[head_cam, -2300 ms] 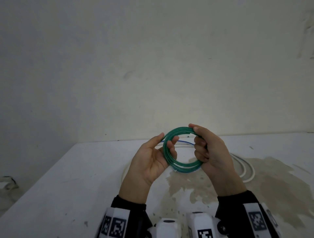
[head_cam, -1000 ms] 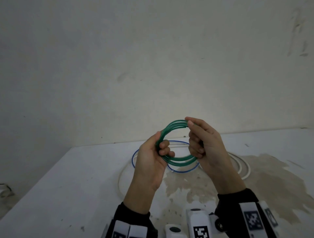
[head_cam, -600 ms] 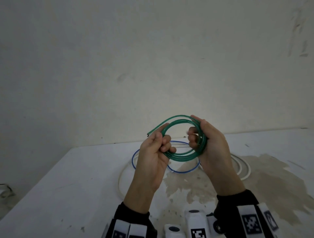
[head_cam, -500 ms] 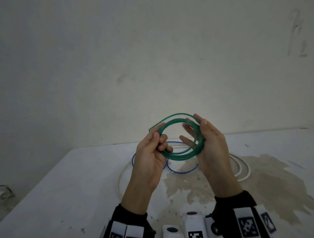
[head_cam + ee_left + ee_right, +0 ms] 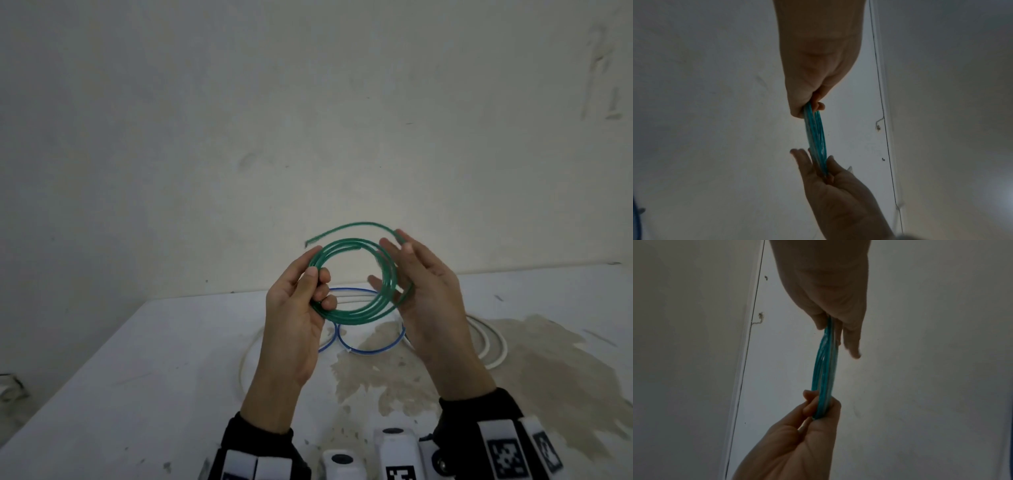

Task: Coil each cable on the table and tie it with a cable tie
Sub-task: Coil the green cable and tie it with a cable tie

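Left hand (image 5: 294,308) raised above table (image 5: 137,394), thumb and curled fingers pinching left side of green cable coil (image 5: 356,313). Right hand (image 5: 424,294) opposite, palm inward, fingers nearly straight and spread, coil's right side lying between thumb and fingers, not clamped. Coil upright, several loops, loose end (image 5: 310,242) sticking out top left. Blue cable (image 5: 370,349) and white cable (image 5: 493,346) looped on stained table below.

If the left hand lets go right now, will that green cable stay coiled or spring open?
Probably spring open. The green cable looks springy: its free end already arcs away from the loops. The right hand is open, only cradling it, and no tie is visible. It seems light, pinched by the left hand.
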